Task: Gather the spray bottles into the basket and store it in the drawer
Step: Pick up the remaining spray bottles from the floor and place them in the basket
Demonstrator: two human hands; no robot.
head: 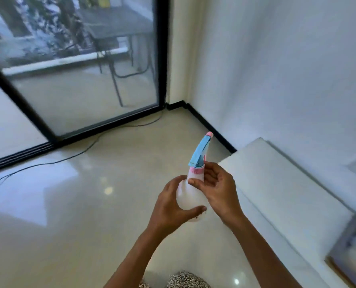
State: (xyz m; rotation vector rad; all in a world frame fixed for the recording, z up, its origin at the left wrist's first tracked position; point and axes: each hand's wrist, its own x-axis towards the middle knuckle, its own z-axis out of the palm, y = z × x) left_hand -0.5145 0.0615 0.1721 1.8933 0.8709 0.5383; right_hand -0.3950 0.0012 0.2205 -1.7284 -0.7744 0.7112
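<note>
Upper left of frame: black-framed glass door [79,80], w/ a thin cable [85,146] trailing over the glossy floor [69,204] below it. Centre: our left hand [171,206] wraps the round white belly of the spray bottle [195,173] from the left, thumb across its lower front. Bottle is mid-air btwn both hands. Its long axis runs near vertical in frame, leaning a bit right, w/ blue trigger head & pink nozzle tip on top, pointing up-frame twd the wall corner. Our right hand [218,188] grips the neck just under the pink collar, thumb & fingers curled round it. Right: long white ledge [277,183] along the wall.
</note>
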